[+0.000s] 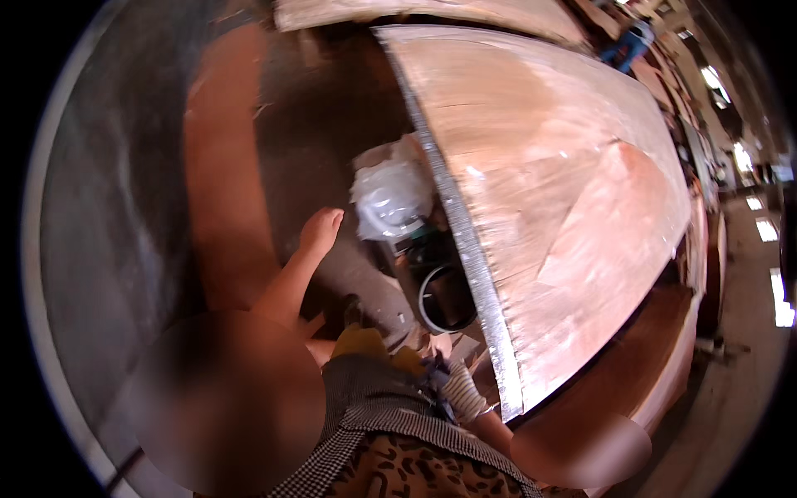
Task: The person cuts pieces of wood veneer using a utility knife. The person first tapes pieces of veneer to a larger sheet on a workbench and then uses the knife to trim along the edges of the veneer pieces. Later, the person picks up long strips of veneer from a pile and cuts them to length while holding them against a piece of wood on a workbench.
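Observation:
Bare and rounded, my left hand [320, 232] is held out over the floor with its fingers curled in. Nothing shows in it, and a clear plastic bag [392, 199] lies just beyond it. Low at the centre, my right hand [442, 345] is small and blurred, below a striped cuff [463, 390]. Its fingers cannot be made out. A dark bluish item [435, 370] is beside that hand; whether it is held is unclear. Closest to the right hand are a dark bucket [448, 300] with a pale rim and the metal-edged table side [465, 236].
Large thin wood sheets [540, 166] cover the table on the right. More reddish sheets [614, 357] lie past its near end. A long brown strip [224, 158] runs along the floor at left. Far off at top right stands a person in blue [633, 43].

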Demonstrator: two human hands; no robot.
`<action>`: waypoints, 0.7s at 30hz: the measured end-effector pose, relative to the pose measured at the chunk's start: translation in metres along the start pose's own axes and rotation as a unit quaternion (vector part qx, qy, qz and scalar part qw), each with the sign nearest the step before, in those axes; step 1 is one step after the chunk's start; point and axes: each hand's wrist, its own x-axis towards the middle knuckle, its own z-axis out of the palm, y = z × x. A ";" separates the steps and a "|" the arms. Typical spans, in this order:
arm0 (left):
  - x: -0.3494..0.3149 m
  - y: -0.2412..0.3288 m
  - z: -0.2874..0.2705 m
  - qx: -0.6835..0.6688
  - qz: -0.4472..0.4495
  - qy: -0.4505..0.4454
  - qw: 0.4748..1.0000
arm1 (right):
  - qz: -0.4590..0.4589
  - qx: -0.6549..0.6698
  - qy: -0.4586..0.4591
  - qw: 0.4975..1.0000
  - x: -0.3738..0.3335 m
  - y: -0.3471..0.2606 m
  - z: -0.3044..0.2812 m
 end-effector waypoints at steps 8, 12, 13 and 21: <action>0.112 0.040 0.082 0.317 -0.001 -0.308 0.897 | -0.100 -0.048 0.144 0.983 0.003 -0.008 -0.009; 0.111 0.006 0.060 0.270 -0.015 -0.225 0.936 | -0.082 -0.070 0.147 0.983 0.019 0.000 -0.006; 0.097 0.008 0.047 0.239 0.076 -0.162 0.954 | -0.066 -0.101 0.152 0.981 0.018 -0.010 -0.005; -0.101 0.108 -0.018 -0.181 0.047 -0.645 0.741 | -0.022 0.281 -0.110 0.953 0.062 -0.107 0.020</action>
